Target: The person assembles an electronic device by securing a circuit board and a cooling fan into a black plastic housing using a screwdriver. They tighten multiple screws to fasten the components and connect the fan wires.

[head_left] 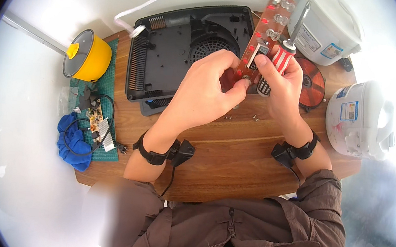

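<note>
Brown board (266, 28): one; screwdriver (282, 57): one (two hands (206, 91) holding).

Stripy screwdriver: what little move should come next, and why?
Maybe set the screwdriver down on the table: it isn't pointing at the circuit board that the left hand grips, and it fills the right hand, whose freed fingers might hold the board better.

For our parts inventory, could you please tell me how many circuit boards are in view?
2: one brown board between the left hand and right hand, another board on the green mat at the left. Others may be hidden.
</note>
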The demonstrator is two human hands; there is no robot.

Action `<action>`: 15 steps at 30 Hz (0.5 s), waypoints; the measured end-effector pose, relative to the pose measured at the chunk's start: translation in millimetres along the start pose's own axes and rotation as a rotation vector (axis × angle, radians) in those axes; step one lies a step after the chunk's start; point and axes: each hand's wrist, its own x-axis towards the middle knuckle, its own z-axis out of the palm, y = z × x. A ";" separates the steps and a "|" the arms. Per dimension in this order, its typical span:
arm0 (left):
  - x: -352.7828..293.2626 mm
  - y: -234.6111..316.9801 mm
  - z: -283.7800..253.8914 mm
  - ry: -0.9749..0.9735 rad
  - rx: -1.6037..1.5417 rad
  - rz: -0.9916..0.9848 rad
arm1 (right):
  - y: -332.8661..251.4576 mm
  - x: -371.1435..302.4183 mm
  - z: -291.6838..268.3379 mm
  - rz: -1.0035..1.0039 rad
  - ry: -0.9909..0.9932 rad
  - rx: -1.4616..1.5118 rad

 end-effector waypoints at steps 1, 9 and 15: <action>0.0 -1.3 0.7 -0.013 0.019 -0.016 | -3.7 0.5 0.9 -0.001 0.000 -0.001; 1.7 -5.0 2.3 -0.046 -0.150 -0.153 | -4.9 0.3 4.8 -0.011 0.014 0.068; 7.0 -10.4 -29.6 -0.098 -0.196 -0.155 | 6.9 -1.4 -1.1 -0.027 -0.014 -0.012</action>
